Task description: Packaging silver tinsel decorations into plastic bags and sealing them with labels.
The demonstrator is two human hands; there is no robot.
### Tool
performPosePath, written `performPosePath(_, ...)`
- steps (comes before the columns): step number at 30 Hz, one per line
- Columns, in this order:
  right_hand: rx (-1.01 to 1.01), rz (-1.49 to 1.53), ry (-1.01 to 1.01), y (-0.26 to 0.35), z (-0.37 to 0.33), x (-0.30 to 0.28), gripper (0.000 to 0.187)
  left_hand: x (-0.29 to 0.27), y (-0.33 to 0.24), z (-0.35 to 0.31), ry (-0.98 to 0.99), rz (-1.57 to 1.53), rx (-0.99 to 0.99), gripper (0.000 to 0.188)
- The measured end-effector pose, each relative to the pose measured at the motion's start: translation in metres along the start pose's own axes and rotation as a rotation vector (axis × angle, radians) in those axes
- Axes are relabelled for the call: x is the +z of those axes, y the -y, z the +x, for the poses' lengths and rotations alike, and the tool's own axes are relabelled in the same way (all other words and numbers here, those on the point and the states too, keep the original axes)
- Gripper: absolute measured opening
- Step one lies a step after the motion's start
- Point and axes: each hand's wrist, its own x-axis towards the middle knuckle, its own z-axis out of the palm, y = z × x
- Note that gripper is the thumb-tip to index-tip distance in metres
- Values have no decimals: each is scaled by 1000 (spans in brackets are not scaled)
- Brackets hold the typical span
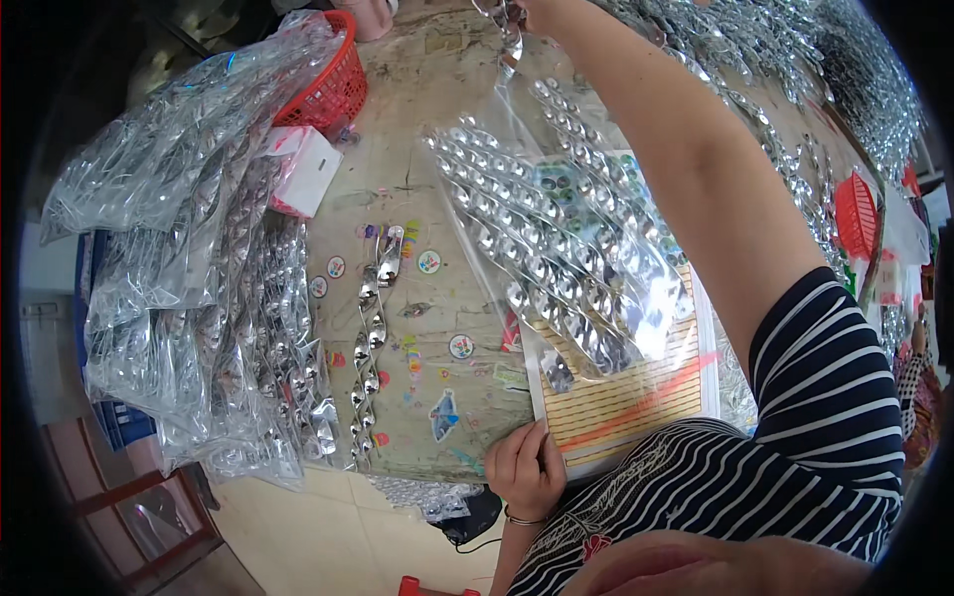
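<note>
My right hand [538, 14], reaching to the far edge of the view and partly cut off, grips a shiny silver twisted strip [511, 48]. The strip hangs at the mouth of a clear plastic bag [509, 124]. Several silver spiral strips [556, 233] lie side by side in or under this bag, on a board with yellow striped paper [596, 412]. My left hand [524, 467] is closed at the table's near edge, by the board's lower left corner; what its curled fingers hold is hidden. Left of it, two loose spiral strips [366, 333] lie on the table.
Bagged silver strips [169, 228] pile up along the left side, near a red basket [333, 84] and a white-and-pink box [310, 174]. More loose silver strips [765, 45] heap at the far right. Stickers [460, 346] dot the worn tabletop [397, 199]. Another red basket [856, 217] stands right.
</note>
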Motion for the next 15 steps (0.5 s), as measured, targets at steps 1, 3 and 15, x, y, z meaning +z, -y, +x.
performPosePath(1, -36, -14, 15, 6, -19, 2, 31, -1, 1, -1, 4, 11, -5, 26)
performPosePath(3, -121, -70, 9, 30, 28, -44, 29, 5, -11, 6, 15, -21, 45, 30)
performPosePath(15, -272, -1386, 382, 3, 17, -40, 77, -8, -20, 10, 11, -58, -72, 37)
